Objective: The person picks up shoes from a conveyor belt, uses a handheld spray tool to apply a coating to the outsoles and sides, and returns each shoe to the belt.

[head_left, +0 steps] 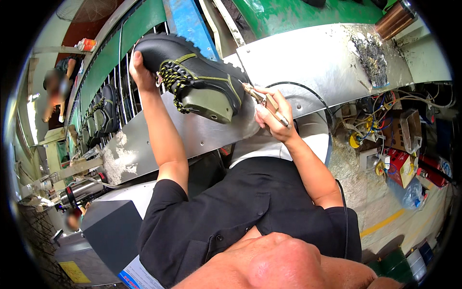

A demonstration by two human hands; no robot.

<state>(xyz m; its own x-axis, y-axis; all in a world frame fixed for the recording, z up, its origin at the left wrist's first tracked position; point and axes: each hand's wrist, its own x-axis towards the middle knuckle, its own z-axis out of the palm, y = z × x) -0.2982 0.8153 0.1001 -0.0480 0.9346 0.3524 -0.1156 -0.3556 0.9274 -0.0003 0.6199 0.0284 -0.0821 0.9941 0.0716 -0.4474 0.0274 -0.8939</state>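
Black work boot (192, 72) with olive collar and yellow-black laces, held up in the air, sole toward the top left, opening facing down-right, tilted. Left hand (142, 72) has a closed grip on the boot's far side, near the toe and sole edge, thumb up along the sole rim; the fingers are hidden behind the boot. Right hand (274, 115) sits just right of the boot's heel, closed in a pencil-style grip around a thin tool (262, 101) with a wooden handle and metal tip; the tip points at the heel area of the boot and looks to be touching it, though contact is hard to confirm at this angle. A black cord (308, 91) loops away from the tool, right of the boot. Behind and below the boot runs a curved bare metal worktop (317, 62), stained, with a pile of dark thread-like scraps (370, 58) well to the right of the boot. Left of the boot, more black boots (103, 113) sit in a row on a wire rack against a green conveyor frame (108, 60). Further left of the boot, another person (57, 86) stands in the background. Far right of the boot, a clutter of wires and boxes (394, 139) on the floor. A copper-coloured cylinder (397, 19) sits upper right of the boot.
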